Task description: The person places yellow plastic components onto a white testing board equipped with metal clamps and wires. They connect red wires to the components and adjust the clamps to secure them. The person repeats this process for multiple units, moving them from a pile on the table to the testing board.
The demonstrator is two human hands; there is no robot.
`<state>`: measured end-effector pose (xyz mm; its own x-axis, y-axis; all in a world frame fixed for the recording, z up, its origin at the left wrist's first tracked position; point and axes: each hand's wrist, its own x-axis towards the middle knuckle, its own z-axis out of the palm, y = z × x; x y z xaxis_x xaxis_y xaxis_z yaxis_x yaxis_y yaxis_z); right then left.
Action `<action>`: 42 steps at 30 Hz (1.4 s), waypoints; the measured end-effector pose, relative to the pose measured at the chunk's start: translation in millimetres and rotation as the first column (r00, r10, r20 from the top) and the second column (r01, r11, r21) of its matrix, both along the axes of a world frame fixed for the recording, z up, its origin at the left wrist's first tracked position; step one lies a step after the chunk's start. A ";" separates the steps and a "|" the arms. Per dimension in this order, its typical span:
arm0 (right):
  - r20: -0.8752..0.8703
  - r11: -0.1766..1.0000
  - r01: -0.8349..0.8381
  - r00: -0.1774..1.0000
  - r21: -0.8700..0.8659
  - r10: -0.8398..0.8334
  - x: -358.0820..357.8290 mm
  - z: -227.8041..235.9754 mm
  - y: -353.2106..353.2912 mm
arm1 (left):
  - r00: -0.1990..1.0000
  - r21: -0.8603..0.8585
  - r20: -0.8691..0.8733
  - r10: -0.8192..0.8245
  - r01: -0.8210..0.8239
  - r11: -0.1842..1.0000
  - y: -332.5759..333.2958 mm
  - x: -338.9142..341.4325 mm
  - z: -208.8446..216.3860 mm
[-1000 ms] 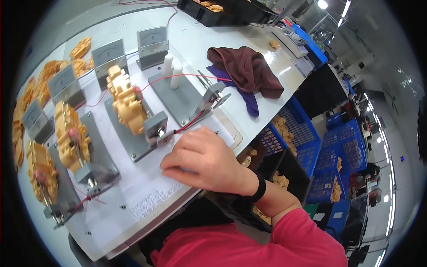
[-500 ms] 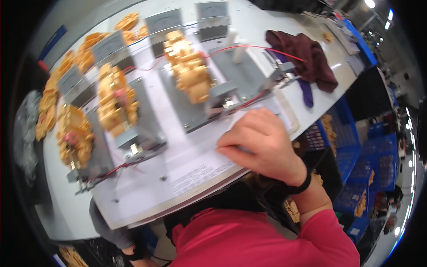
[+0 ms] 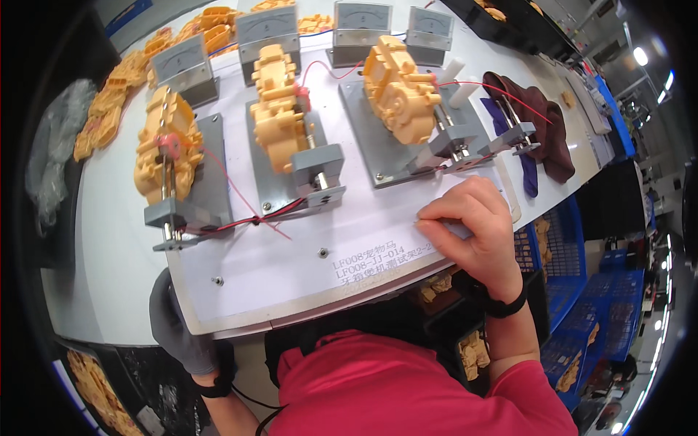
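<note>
My right hand (image 3: 476,229) hovers over the front right of a white paper-covered board (image 3: 254,291). Thumb and forefinger close in a pinch, with nothing visible between their tips. A grey glove covers my left hand (image 3: 178,323), low beside the board's front left corner; its fingers are partly hidden by the edge. Three yellow-orange plastic gear housings sit in grey fixtures: the left housing (image 3: 167,145), the middle housing (image 3: 278,109) and the right housing (image 3: 400,91). My right hand is nearest the right fixture's clamp block (image 3: 451,144), without touching it.
Grey needle meters (image 3: 267,29) stand behind the fixtures. Thin red wires (image 3: 502,93) run between them. More yellow housings (image 3: 109,109) lie at the far left. A dark red cloth (image 3: 556,145) lies at right, above blue crates (image 3: 574,247). A plastic bag (image 3: 58,138) hangs left.
My view has shifted, so the fixtures appear more upright and further right. The gloved left hand shows more beside the board. My right hand stays pinched at the front right.
</note>
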<state>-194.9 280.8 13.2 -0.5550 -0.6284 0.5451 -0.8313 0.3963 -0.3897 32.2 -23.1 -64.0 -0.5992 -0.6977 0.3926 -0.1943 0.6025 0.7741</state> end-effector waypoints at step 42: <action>0.003 0.994 -0.110 0.994 -0.007 0.110 52.3 -4.3 -80.7 | 0.993 -0.263 -0.057 0.103 -0.114 0.958 -3.3 -3.6 7.1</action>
<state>-142.6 200.0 8.8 -0.4844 -0.6824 0.5475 -0.8685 0.2997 -0.3949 28.6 -26.4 -56.9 -0.5045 -0.6247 0.5960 -0.2404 0.7647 0.5979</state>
